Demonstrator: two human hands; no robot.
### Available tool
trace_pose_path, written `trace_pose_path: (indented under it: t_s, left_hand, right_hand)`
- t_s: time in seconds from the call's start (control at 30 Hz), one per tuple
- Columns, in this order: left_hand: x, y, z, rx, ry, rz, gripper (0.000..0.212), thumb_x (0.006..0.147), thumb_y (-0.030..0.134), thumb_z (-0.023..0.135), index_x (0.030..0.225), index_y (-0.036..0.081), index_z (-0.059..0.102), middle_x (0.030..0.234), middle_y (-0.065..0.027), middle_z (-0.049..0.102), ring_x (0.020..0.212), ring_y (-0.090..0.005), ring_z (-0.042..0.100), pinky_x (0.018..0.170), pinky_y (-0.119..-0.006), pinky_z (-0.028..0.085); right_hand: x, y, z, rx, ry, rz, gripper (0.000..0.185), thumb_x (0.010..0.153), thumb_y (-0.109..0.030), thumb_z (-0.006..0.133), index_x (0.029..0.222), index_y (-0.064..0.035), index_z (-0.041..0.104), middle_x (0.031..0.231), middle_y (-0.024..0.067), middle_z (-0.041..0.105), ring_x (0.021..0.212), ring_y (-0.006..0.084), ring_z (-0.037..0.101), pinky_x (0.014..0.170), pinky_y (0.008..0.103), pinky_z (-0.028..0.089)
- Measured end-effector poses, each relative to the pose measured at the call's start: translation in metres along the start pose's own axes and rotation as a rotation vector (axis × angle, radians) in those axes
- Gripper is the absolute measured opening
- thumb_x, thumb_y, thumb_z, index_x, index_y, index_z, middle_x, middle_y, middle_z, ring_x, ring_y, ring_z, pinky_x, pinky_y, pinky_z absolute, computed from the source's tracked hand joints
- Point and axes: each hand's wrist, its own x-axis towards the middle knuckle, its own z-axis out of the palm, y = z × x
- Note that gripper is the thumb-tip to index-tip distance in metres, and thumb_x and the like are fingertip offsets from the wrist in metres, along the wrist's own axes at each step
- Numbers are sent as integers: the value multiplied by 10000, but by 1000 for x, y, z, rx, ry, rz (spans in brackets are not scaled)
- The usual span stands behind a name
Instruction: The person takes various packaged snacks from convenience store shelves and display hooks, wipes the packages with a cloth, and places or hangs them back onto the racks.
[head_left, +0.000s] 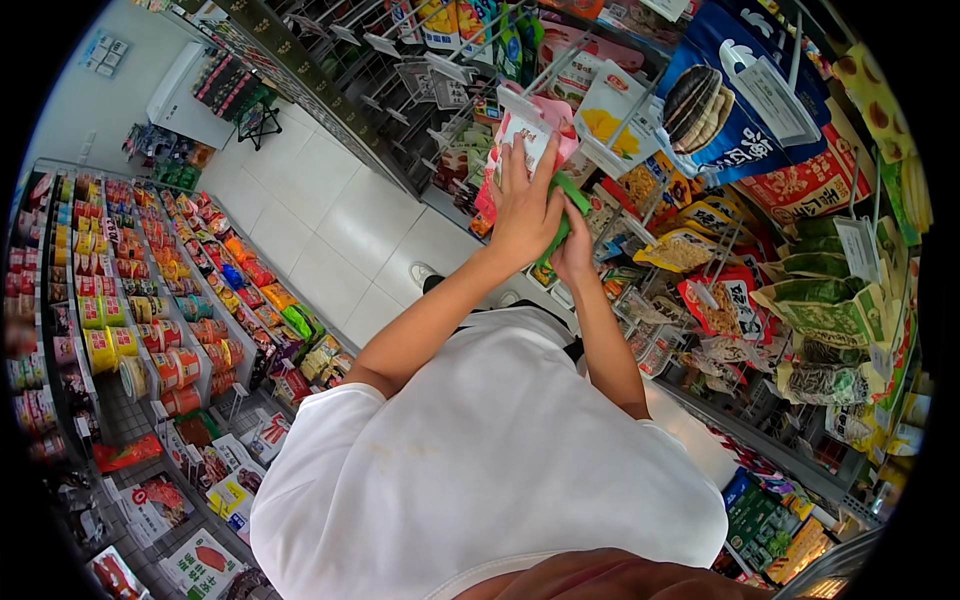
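My left hand (526, 206) lies over a pink-and-white snack bag (534, 142) on the hanging rack, its fingers spread across the bag's front. Close beside it on the right, my right hand (574, 246) grips a green cloth (568, 196), a piece of which shows between the two hands. Part of the cloth is hidden behind my fingers. Above the bag, a metal display hook (559, 67) carries a price tag holder. A white bag with a yellow flower picture (616, 120) hangs just to the right.
A large blue bag of sunflower seeds (697, 97) hangs at upper right, above packaged snacks (825, 300). Bare hooks (375, 97) project at upper left. Across the tiled aisle (337, 187) stand shelves of instant noodle tubs (176, 367). A folding stool (259, 124) stands near the far wall.
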Motion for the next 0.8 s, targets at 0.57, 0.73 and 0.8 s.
trace_pose_path:
  t_s: [0.57,0.73,0.8]
  left_hand:
    - [19,-10,-6,146,96,124,703,807,13,506,1455,197,308,1393,-219,357,1321,-449,271,1040,-641,159]
    - [19,-11,-5,204,92,219,742,750,-23,544,1438,173,346,1399,-146,394,1293,-379,360,1039,-632,187]
    - [18,-10,-10,224,87,241,737,747,-40,524,1432,172,356,1427,-117,378,1300,-370,358,1051,-612,189]
  right_hand:
    - [3,6,19,-88,-23,16,411,958,-242,487,1311,-31,481,1263,80,560,1129,166,558,953,307,442]
    - [1,9,10,-110,-18,15,385,953,-227,503,1279,-23,501,1233,75,575,1103,168,570,927,307,459]
    - [-4,11,3,-153,37,27,359,949,-220,516,1249,-24,518,1203,71,585,1068,166,583,900,307,476]
